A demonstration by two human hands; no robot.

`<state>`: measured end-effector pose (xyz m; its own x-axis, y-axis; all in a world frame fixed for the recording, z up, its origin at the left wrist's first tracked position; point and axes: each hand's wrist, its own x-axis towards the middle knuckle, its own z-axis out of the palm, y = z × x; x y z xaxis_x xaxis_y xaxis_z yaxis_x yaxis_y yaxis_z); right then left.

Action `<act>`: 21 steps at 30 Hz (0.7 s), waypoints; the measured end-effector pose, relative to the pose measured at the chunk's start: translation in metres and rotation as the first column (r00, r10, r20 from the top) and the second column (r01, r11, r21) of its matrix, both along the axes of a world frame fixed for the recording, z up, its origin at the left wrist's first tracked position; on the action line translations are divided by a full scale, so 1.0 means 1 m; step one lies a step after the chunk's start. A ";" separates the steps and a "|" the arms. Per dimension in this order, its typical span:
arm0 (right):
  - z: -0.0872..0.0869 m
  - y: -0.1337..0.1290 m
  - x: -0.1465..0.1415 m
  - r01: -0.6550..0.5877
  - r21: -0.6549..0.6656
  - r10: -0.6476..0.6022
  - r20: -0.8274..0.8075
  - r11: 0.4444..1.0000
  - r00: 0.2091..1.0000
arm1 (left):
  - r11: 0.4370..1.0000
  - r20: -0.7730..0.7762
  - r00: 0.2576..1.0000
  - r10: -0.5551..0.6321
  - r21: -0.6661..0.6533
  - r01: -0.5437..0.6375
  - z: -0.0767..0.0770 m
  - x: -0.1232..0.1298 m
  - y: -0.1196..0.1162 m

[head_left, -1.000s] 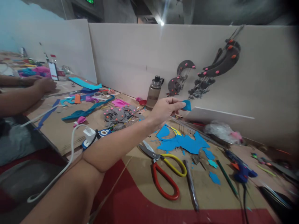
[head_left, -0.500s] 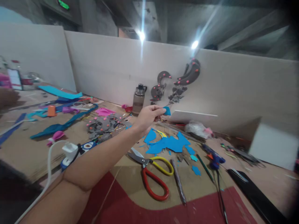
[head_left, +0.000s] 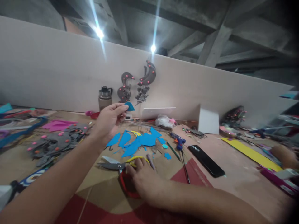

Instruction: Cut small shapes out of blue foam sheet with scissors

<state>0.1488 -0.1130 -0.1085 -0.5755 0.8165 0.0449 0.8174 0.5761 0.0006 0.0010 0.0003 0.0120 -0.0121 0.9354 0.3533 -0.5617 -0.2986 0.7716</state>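
My left hand (head_left: pixel 109 119) is raised over the worktable, thumb and fingers pinching a small blue felt piece (head_left: pixel 130 106). Low in front of me, my right hand (head_left: pixel 149 180) has its fingers curled over the handles of the scissors (head_left: pixel 112 166), one loop yellow and one red. The scissors lie on the table with blades pointing left and apart. Beyond them are cut blue felt scraps (head_left: pixel 146 140) with a bit of yellow among them. A pen (head_left: pixel 151 161) lies beside the right hand, partly hidden by it.
A glue gun (head_left: pixel 178 141), a dark green pencil (head_left: pixel 173 151) and a black phone (head_left: pixel 206 161) lie to the right. Grey felt pieces with pink dots (head_left: pixel 53 141) are at left. A bottle (head_left: pixel 105 99) stands by the back board. Another person's hand (head_left: pixel 283 157) shows at far right.
The view has swung to the right. My right hand has come in and taken the scissors' handles. My left hand still pinches the blue felt piece.
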 end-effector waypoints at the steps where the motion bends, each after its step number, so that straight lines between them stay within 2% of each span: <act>1: 0.001 0.001 -0.001 0.010 -0.032 -0.010 0.014 0.999 1.000 | 1.000 0.000 1.000 -0.010 0.004 0.010 -0.001 0.001 0.000; 4: 0.006 0.006 -0.002 0.080 -0.102 -0.083 -0.030 0.992 0.996 | 1.000 -0.014 1.000 0.001 -0.025 -0.001 -0.002 0.002 0.000; 6: 0.005 0.011 0.001 0.150 -0.149 -0.176 -0.186 0.977 0.967 | 1.000 -0.012 1.000 -0.003 -0.013 0.003 -0.001 0.000 -0.001; 8: 0.001 0.017 0.004 0.174 -0.258 -0.268 -0.391 0.950 0.880 | 1.000 -0.006 1.000 -0.023 0.010 0.023 0.001 -0.002 -0.004; 10: -0.004 0.023 0.005 0.112 -0.414 -0.357 -0.583 0.903 0.729 | 0.999 0.015 0.999 -0.036 0.029 0.035 0.006 -0.003 -0.007; 12: -0.005 0.028 0.004 -0.028 -0.545 -0.457 -0.730 0.838 0.508 | 0.999 0.052 0.998 -0.037 0.039 0.035 0.009 -0.004 -0.009; 14: -0.003 0.032 0.002 -0.204 -0.556 -0.513 -0.827 0.806 0.228 | 0.999 0.083 0.996 -0.038 0.041 0.034 0.011 -0.003 -0.011; 16: 0.004 0.034 0.001 -0.327 -0.472 -0.502 -0.865 0.818 -0.008 | 0.999 0.095 0.994 -0.045 0.034 0.042 0.010 -0.001 -0.010; 17: 0.009 0.035 0.001 -0.350 -0.418 -0.471 -0.878 0.839 -0.080 | 0.999 0.096 0.994 -0.048 0.026 0.046 0.008 0.001 -0.009; 18: 0.015 0.037 0.002 -0.353 -0.373 -0.437 -0.892 0.858 -0.118 | 0.998 0.096 0.993 -0.062 0.016 0.061 0.006 0.002 -0.009; 21: 0.035 0.046 0.006 -0.298 -0.321 -0.365 -0.925 0.899 -0.105 | 0.997 0.109 0.991 -0.072 -0.016 0.074 0.001 0.005 -0.006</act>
<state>0.1548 -0.0665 -0.0732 -0.1408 0.9549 0.2614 -0.2567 0.2198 -0.9412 0.0063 -0.0062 0.0126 0.0194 0.9421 0.3349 -0.6624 -0.2388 0.7101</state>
